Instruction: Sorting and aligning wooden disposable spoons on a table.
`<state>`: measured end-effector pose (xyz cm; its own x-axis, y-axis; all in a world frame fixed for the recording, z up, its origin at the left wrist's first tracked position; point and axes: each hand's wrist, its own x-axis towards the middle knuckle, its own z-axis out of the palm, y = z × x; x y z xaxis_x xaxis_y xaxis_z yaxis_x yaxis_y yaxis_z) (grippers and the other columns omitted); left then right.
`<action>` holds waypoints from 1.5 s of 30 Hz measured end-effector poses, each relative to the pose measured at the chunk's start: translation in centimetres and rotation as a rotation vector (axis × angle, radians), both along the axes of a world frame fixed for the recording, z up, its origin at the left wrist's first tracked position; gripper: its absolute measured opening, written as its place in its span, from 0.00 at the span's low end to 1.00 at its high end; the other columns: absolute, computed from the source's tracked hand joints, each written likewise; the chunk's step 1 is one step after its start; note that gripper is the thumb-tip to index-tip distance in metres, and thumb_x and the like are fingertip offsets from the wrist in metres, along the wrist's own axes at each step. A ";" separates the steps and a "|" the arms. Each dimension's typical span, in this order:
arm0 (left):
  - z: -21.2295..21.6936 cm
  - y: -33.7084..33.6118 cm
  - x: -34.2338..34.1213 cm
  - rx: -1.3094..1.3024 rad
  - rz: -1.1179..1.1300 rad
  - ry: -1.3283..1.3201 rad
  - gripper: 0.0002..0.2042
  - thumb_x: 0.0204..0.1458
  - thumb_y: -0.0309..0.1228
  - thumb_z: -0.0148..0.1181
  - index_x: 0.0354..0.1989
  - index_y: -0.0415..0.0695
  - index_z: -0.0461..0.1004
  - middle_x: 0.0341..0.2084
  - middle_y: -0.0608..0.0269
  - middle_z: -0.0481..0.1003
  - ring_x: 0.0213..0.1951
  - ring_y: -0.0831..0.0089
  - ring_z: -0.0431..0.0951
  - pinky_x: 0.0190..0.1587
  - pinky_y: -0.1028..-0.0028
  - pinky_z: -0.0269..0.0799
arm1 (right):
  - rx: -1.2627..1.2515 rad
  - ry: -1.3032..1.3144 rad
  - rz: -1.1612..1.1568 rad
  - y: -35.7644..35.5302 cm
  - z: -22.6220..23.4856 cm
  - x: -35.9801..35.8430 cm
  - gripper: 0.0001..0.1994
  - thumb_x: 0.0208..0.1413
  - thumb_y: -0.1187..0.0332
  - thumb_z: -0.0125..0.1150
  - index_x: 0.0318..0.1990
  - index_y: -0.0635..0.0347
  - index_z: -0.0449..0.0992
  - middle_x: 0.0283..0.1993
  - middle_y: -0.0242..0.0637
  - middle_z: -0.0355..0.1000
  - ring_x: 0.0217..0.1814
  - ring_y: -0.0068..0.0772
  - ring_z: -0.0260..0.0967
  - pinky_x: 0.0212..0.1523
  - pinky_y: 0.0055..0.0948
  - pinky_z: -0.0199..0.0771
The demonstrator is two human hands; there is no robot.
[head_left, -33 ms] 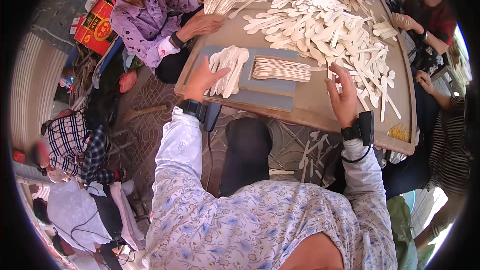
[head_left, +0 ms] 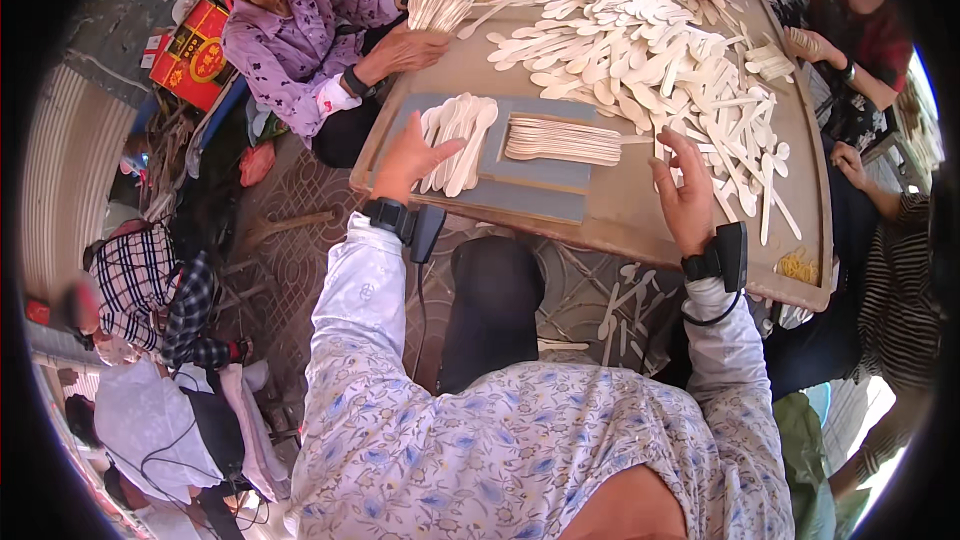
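Note:
My left hand [head_left: 412, 160] is open, thumb stretched out, at the left edge of a loose bunch of wooden spoons [head_left: 462, 145]. Whether the palm touches them I cannot tell. The bunch lies on a grey board [head_left: 535, 198] at the near edge of the table. Beside it, a neat stack of wooden spoons [head_left: 563, 139] rests lengthwise in the board's recess. My right hand [head_left: 686, 195] is also open, fingers apart and curved. It hovers right of the stack, by the near side of a large heap of wooden spoons [head_left: 625, 50].
The brown table [head_left: 640, 225] has a raised rim. At the far left a person [head_left: 310, 30] holds a spoon bundle [head_left: 437, 8]. On the right, another person's hand [head_left: 815, 45] is at a bundle. Yellow rubber bands [head_left: 798, 265] lie in the near right corner. Spoons [head_left: 625, 315] litter the floor.

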<state>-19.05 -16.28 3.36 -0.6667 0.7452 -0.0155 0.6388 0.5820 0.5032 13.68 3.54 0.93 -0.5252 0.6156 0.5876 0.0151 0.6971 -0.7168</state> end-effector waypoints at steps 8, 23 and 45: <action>-1.7 2.4 0.4 0.053 -0.249 -0.055 0.42 0.30 0.40 0.67 0.56 0.40 0.54 0.48 0.46 0.65 0.51 0.54 0.65 0.52 0.66 0.60 | 0.197 0.051 -0.109 1.4 -0.5 2.2 0.19 0.45 0.77 0.57 0.47 0.61 0.66 0.42 0.41 0.69 0.43 0.40 0.66 0.40 0.30 0.67; -1.7 2.9 -1.2 -0.207 -0.047 0.069 0.45 0.26 0.38 0.67 0.59 0.45 0.51 0.45 0.40 0.66 0.47 0.48 0.68 0.50 0.65 0.63 | 0.093 0.057 -0.061 2.0 0.1 1.6 0.20 0.47 0.75 0.56 0.50 0.60 0.64 0.35 0.39 0.71 0.36 0.36 0.69 0.35 0.28 0.69; -1.2 6.3 0.1 -0.567 0.164 0.303 0.18 0.33 0.30 0.56 0.37 0.42 0.75 0.37 0.48 0.73 0.42 0.56 0.73 0.45 0.68 0.68 | -0.070 0.017 0.001 2.4 0.7 2.8 0.18 0.50 0.73 0.54 0.51 0.60 0.64 0.32 0.40 0.73 0.29 0.31 0.71 0.30 0.25 0.70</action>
<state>-18.91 -10.02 2.12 -0.8073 0.5654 -0.1692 0.5846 0.8055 -0.0973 16.52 5.91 1.62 -0.5161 0.6546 0.5524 0.0013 0.6455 -0.7638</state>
